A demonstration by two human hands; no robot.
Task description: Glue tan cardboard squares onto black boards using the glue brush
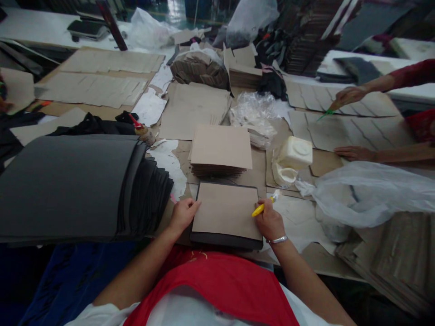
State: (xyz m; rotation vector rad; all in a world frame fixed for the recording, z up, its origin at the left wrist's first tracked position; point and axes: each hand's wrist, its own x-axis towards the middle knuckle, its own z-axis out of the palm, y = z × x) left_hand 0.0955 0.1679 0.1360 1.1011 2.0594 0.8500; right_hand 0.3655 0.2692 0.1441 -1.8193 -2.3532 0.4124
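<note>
A tan cardboard sheet (227, 210) lies in front of me on a slightly larger black sheet (226, 241), whose dark border shows around it. My left hand (185, 212) is closed at the left edge of the cardboard, thumb and fingers pinching it. In my right hand (270, 222) is a brush (258, 210) with a yellow handle, its whitish end pointing up and away. That hand rests against the right edge of the cardboard. Just beyond stands a neat stack of tan cardboard sheets (220, 147).
A thick pile of dark grey sheets (68, 185) is at my left. To the right are a cut-open white plastic jug (295, 153) and a clear plastic bag (367, 192). Across the table, a co-worker's hand (350, 97) holds a green brush over overlapped boards (346, 129).
</note>
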